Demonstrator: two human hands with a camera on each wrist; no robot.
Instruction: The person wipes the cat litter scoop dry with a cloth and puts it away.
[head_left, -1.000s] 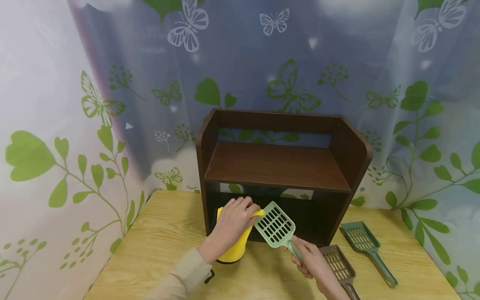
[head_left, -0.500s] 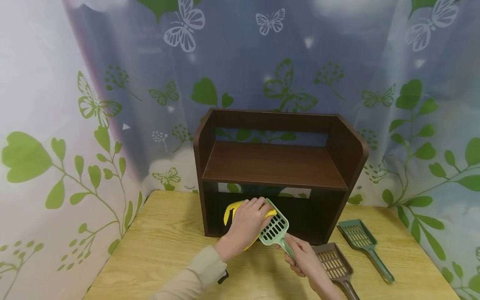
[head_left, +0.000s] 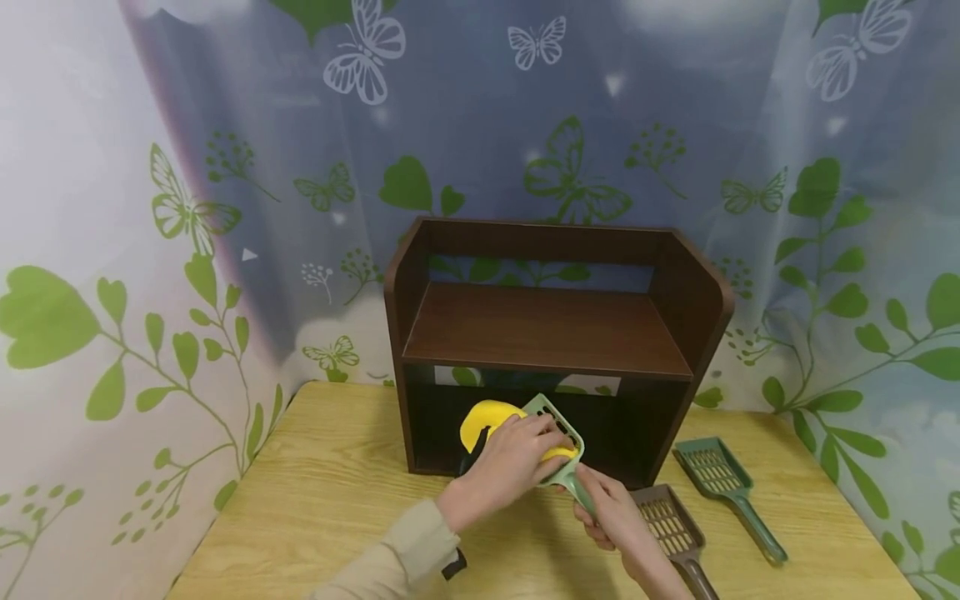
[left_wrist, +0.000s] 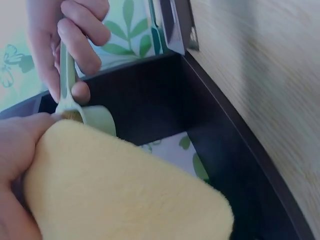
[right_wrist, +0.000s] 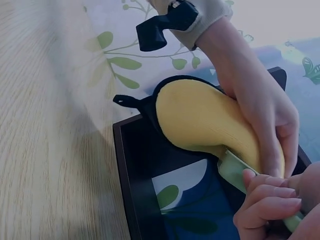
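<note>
In the head view, my left hand (head_left: 510, 467) holds a yellow cleaning cloth (head_left: 486, 417) with black edging against a light green slotted litter scoop (head_left: 569, 478). The cloth covers much of the scoop's head; its slots show only at the upper right edge. My right hand (head_left: 618, 518) grips the scoop by its handle, fingers wrapped round it. The cloth (left_wrist: 125, 180) fills the lower part of the left wrist view, pressed close to the scoop's neck. A black hanging loop (right_wrist: 127, 101) sticks out from the cloth in the right wrist view.
A dark brown two-tier shelf (head_left: 555, 329) stands on the wooden table (head_left: 330, 467) just behind my hands. To the right lie a brown slotted scoop (head_left: 672, 525) and a dark green one (head_left: 720, 475). A curtain printed with leaves and butterflies (head_left: 465, 108) hangs behind.
My left hand has moved rightward with the cloth, from the scoop's left edge across its slotted head. My right hand stays on the handle in nearly the same place.
</note>
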